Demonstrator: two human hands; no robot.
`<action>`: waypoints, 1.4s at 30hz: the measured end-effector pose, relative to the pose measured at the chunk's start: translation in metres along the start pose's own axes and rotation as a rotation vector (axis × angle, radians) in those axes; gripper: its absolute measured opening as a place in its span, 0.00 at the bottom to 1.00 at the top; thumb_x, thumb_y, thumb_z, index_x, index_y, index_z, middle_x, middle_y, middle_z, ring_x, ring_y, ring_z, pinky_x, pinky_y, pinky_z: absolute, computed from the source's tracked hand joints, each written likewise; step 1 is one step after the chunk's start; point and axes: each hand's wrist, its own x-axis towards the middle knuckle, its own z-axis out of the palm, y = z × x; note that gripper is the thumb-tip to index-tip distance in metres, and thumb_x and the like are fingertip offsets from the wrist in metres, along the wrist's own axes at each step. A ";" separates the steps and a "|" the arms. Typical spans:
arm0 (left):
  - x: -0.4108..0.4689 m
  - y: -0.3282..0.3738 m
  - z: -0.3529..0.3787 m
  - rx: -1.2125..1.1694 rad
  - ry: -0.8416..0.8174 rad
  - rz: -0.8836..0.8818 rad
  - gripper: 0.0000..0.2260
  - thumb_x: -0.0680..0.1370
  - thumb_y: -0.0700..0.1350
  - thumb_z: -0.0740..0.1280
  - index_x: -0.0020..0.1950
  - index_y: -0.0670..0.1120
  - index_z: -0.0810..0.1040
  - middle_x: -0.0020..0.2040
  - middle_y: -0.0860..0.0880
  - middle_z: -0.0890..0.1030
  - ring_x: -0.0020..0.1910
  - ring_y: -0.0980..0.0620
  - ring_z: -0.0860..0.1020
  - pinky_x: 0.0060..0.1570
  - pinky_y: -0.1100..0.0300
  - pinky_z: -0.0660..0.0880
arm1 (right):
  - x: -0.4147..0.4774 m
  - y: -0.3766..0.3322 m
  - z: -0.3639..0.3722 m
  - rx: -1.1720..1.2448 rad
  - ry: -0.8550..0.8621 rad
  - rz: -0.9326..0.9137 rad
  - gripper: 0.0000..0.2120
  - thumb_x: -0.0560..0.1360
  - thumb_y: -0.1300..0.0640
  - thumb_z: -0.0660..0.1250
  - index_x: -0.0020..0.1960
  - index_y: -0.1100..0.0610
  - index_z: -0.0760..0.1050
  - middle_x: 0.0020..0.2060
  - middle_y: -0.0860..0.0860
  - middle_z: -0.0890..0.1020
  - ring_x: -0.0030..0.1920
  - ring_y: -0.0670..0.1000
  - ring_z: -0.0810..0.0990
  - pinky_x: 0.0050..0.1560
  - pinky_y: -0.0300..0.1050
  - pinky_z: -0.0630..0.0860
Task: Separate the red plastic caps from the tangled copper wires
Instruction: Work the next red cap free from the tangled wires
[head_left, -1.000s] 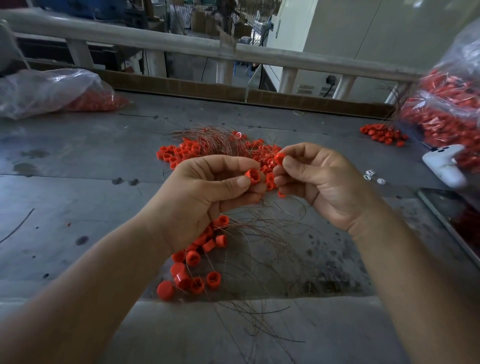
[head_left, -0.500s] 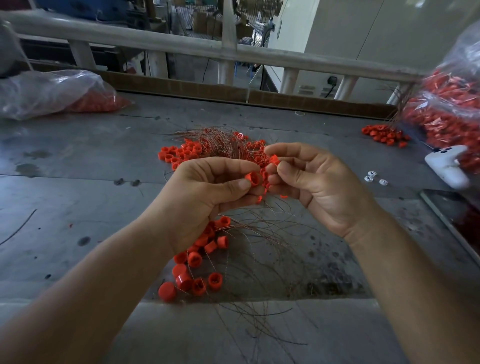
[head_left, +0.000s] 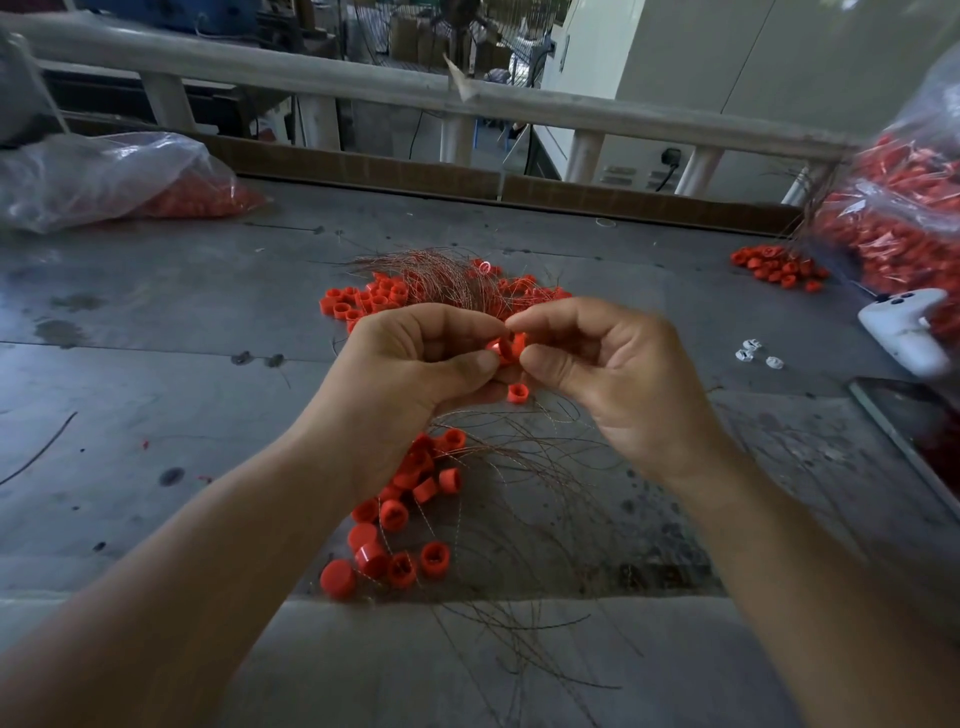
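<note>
Thumb and forefinger of the left hand (head_left: 415, 374) are pinching a red cap (head_left: 493, 347); just right of that cap, the right hand (head_left: 613, 379) is pinching a second cap (head_left: 519, 340). Below the red cap, strung caps (head_left: 405, 519) and copper wires (head_left: 530, 483) are trailing.

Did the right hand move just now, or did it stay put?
Yes. The right hand slid left, away from the small white bits, until it met the left hand at a red cap.
</note>
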 end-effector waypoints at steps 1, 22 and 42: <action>0.000 0.000 0.000 0.010 0.003 0.003 0.09 0.63 0.36 0.66 0.42 0.42 0.80 0.35 0.46 0.84 0.36 0.53 0.83 0.37 0.66 0.78 | 0.000 0.001 0.001 -0.042 0.011 -0.014 0.09 0.66 0.59 0.69 0.43 0.47 0.77 0.38 0.46 0.82 0.40 0.48 0.81 0.41 0.46 0.81; -0.001 0.002 -0.003 0.127 -0.048 -0.023 0.10 0.63 0.40 0.67 0.42 0.44 0.82 0.36 0.45 0.84 0.37 0.52 0.83 0.36 0.66 0.78 | -0.006 0.000 0.004 -0.288 0.083 -0.137 0.13 0.66 0.64 0.72 0.49 0.54 0.78 0.39 0.43 0.81 0.42 0.43 0.82 0.44 0.34 0.78; -0.003 0.004 -0.002 0.044 -0.117 -0.075 0.10 0.62 0.40 0.67 0.42 0.42 0.82 0.35 0.44 0.83 0.34 0.52 0.82 0.32 0.66 0.78 | -0.005 0.000 0.005 -0.255 0.089 -0.218 0.11 0.64 0.53 0.71 0.45 0.54 0.79 0.36 0.43 0.80 0.38 0.43 0.81 0.40 0.34 0.77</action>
